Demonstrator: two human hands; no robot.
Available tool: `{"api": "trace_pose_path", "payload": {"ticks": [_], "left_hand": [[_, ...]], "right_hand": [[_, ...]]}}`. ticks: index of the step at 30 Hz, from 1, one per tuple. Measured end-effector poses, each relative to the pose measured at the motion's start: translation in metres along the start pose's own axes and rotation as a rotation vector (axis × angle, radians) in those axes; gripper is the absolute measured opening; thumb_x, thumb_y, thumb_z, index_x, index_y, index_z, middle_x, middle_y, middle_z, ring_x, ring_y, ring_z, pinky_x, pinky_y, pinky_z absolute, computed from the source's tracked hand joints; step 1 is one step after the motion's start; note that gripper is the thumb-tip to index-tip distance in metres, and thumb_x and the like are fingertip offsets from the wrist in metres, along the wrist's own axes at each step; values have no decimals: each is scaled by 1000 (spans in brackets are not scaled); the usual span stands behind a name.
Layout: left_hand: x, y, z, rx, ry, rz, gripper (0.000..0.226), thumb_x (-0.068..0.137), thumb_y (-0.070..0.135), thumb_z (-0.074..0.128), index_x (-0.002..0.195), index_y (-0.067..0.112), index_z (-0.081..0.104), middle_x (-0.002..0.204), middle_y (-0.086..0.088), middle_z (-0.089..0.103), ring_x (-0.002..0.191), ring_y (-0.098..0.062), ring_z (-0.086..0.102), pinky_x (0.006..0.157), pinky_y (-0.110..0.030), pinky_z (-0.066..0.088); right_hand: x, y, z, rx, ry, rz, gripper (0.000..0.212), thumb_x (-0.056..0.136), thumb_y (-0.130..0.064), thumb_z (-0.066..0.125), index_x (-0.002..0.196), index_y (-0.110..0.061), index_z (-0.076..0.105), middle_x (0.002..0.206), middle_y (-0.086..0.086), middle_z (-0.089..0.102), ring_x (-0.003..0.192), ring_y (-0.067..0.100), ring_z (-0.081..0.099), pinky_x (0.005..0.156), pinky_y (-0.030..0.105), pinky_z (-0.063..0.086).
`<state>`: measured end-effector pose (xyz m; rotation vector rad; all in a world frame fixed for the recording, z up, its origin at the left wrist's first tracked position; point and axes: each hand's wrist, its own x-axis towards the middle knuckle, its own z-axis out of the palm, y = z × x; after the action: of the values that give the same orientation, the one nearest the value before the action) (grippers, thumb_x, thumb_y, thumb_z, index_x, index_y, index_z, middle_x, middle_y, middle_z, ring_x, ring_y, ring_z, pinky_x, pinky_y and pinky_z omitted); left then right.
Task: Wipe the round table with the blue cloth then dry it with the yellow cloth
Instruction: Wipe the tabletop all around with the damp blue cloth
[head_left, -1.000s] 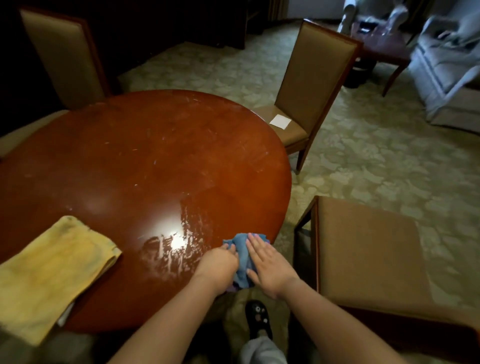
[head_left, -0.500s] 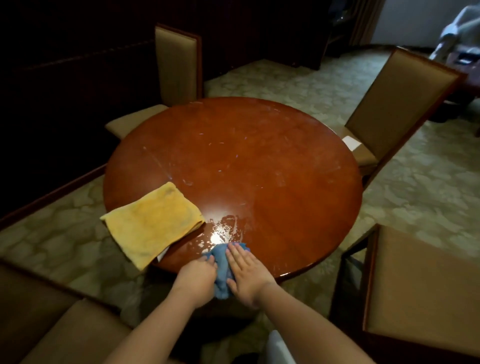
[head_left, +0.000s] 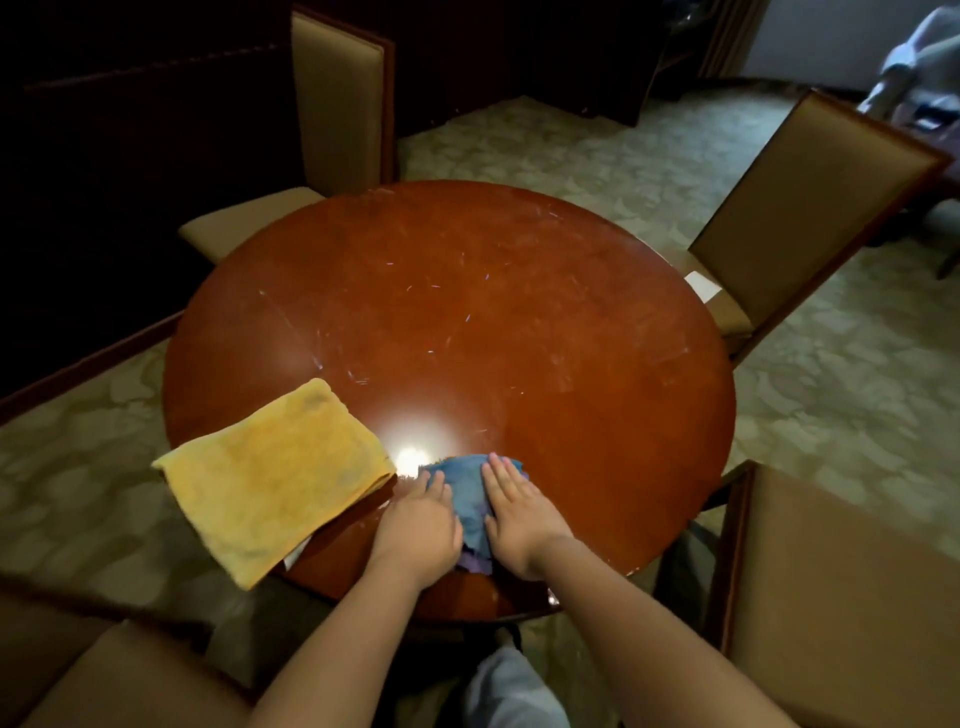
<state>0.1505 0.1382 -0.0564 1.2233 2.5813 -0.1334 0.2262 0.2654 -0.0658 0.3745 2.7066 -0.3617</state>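
Observation:
The round reddish-brown table fills the middle of the view, scratched and glossy with a bright glare spot near its front. A crumpled blue cloth lies on the table near the front edge. My left hand presses flat on the cloth's left side and my right hand presses flat on its right side, fingers pointing away from me. The yellow cloth lies spread at the table's front left, one corner hanging over the edge, just left of my left hand.
Tan upholstered chairs ring the table: one at the far left, one at the far right with a white paper on its seat, one at the near right, one at the near left. Patterned carpet surrounds them.
The view has swung left and pulled back, so the whole table now shows. Both hands have slid the blue cloth left along the front edge, close to the yellow cloth, and now lie flat.

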Motion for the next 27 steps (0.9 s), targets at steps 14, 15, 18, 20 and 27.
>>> {"api": "trace_pose_path", "payload": {"ticks": [14, 15, 18, 20, 27], "left_hand": [[116, -29, -38, 162, -50, 24, 58, 100, 31, 38, 148, 4, 22, 157, -13, 18, 145, -24, 14, 113, -30, 22], [116, -30, -44, 175, -36, 43, 55, 100, 30, 38, 147, 4, 26, 155, -12, 22, 144, -23, 18, 112, -28, 20], [109, -30, -46, 193, -12, 57, 46, 101, 27, 37, 141, 6, 38, 148, -10, 36, 138, -21, 30, 108, -28, 25], [97, -27, -43, 176, -71, 18, 42, 96, 28, 44, 133, 7, 47, 140, -10, 45, 128, -22, 43, 100, -31, 37], [31, -6, -36, 195, -234, 35, 27, 87, 28, 58, 110, 15, 65, 117, -8, 64, 106, -25, 60, 85, -29, 45]], "right_hand": [[107, 33, -53, -82, -7, -48, 63, 102, -30, 23, 150, -5, -10, 157, 9, -17, 145, 19, -13, 116, 30, -5], [111, 35, -54, -88, -14, -55, 63, 102, -30, 22, 150, -6, -10, 157, 9, -17, 145, 19, -13, 117, 31, -5], [111, 36, -51, -109, -3, -79, 63, 101, -32, 21, 150, -6, -10, 157, 9, -16, 145, 19, -12, 117, 31, -4], [102, 31, -49, -127, -14, -103, 67, 95, -40, 8, 150, -7, -9, 157, 9, -17, 146, 20, -12, 116, 31, -5], [41, 0, -17, -110, 18, -109, 78, 79, -42, 15, 137, 2, 44, 145, 10, 17, 136, 25, 35, 107, 37, 22]]}}
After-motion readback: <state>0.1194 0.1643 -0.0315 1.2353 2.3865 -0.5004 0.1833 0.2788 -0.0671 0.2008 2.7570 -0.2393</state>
